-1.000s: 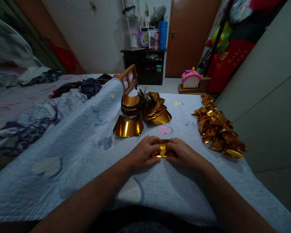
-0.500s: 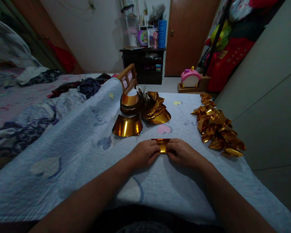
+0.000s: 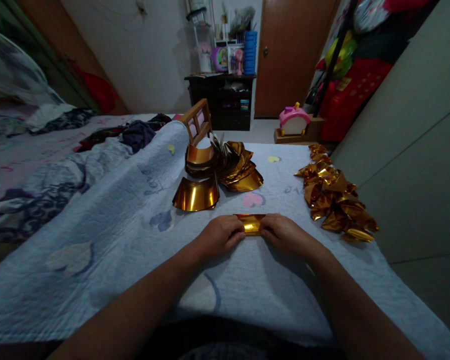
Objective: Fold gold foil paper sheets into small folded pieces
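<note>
Between my two hands lies a strip of shiny gold foil paper (image 3: 252,225), low over the light blue quilt (image 3: 247,280). My left hand (image 3: 222,234) is closed on its left end, with the thumb toward me. At the right end, my right hand (image 3: 281,232) pinches the foil the same way. The covered ends of the strip are hidden under my fingers. Beyond my hands, a fanned stack of gold foil sheets (image 3: 196,194) rests on the quilt, with more creased sheets (image 3: 243,170) beside it.
Folded gold foil pieces (image 3: 339,200) are heaped along the quilt's right side. A small wooden rail (image 3: 198,120) stands behind the stack. Crumpled clothes (image 3: 138,134) lie at left. Farther back are a dark cabinet (image 3: 225,112), a pink toy (image 3: 294,120) and a door (image 3: 292,60).
My hands have shifted slightly apart along the foil strip, so more of its middle shows. Both still grip the ends.
</note>
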`<state>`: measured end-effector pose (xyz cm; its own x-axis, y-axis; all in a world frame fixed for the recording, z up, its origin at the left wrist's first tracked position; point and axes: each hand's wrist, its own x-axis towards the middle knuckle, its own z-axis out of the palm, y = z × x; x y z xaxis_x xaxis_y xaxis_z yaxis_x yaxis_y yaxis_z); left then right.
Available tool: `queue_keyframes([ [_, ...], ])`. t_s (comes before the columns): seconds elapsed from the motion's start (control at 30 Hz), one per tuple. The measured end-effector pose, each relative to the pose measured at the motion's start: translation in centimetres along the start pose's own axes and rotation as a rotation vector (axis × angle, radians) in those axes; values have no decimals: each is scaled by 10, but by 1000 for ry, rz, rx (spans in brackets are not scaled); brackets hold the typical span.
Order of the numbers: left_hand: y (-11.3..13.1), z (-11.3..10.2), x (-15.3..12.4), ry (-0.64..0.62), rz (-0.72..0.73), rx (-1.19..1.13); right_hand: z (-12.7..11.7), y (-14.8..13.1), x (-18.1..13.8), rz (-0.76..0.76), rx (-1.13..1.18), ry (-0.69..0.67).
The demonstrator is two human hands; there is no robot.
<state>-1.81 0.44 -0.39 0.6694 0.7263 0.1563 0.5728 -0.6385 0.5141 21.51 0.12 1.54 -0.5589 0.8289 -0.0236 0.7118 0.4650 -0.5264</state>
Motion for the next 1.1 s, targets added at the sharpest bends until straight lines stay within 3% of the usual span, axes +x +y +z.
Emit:
queue_keyframes([
  [0.33,4,0,3,10,-95,31,0,2,1,128,-62,-1],
  [0.7,7,2,4,43,-223,221,-3,-2,0,258,-200,-41],
  [0.9,6,4,4,65,-315,172,-3,-5,2,312,-220,-53],
  [1.1,3,2,4,39,-293,124,-8,-9,3,349,-249,-94],
])
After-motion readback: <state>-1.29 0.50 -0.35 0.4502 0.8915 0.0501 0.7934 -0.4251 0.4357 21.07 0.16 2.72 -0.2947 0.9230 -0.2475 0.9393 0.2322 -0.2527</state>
